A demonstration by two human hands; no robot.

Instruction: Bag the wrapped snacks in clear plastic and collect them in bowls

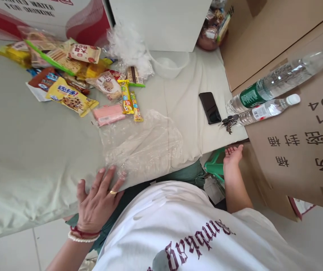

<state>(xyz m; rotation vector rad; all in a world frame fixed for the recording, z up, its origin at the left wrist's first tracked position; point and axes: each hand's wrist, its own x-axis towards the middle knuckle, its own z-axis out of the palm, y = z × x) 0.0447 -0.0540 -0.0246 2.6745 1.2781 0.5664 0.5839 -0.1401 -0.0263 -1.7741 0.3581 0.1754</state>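
Observation:
My left hand, with a ring, a red cord and a white bead bracelet, lies with spread fingers on the near edge of the cloth-covered table. Its fingertips touch the near corner of a clear plastic bag, which lies flat and crumpled. Beyond that bag are a pink packet and two slim yellow snack packets. To the right, just past the table edge and above a green stool, my right hand is palm up, fingers loosely extended, with nothing in it.
A pile of wrapped snacks covers the back left. Behind stand a translucent bowl and a white box. A phone, keys and two plastic bottles lie at right, near large cardboard boxes.

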